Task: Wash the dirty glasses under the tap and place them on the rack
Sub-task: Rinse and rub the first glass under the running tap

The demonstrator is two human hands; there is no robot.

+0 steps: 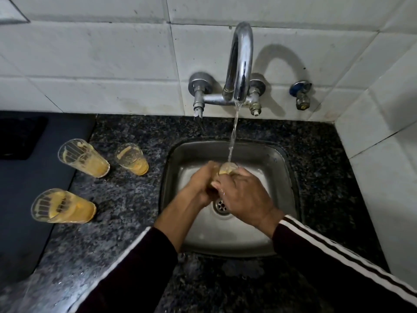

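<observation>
From the head view, both hands meet over the steel sink [286, 177], closed round one glass [228, 168] that sits between them directly under the water stream [233, 134] falling from the tap [240, 64]. The left hand [200, 182] wraps the glass from the left, fingers curled against its side; the right hand [242, 193] covers it from the right and front, fingers curled over it. Only the yellow-stained rim end shows between the knuckles, pointing up and away toward the wall, so the long axis looks tilted away from the person, mouth toward the stream. How deep the fingers go inside cannot be told.

Three more dirty glasses wait on the granite counter [126, 199], all to the left of the sink and nearer the left hand: a far-left glass [83, 158], a middle glass [132, 158] just beside the sink's left edge, and a near-left glass [63, 206]. Each stands with orange residue inside. No rack shows in this view, so where the washed glass must travel cannot be judged.
</observation>
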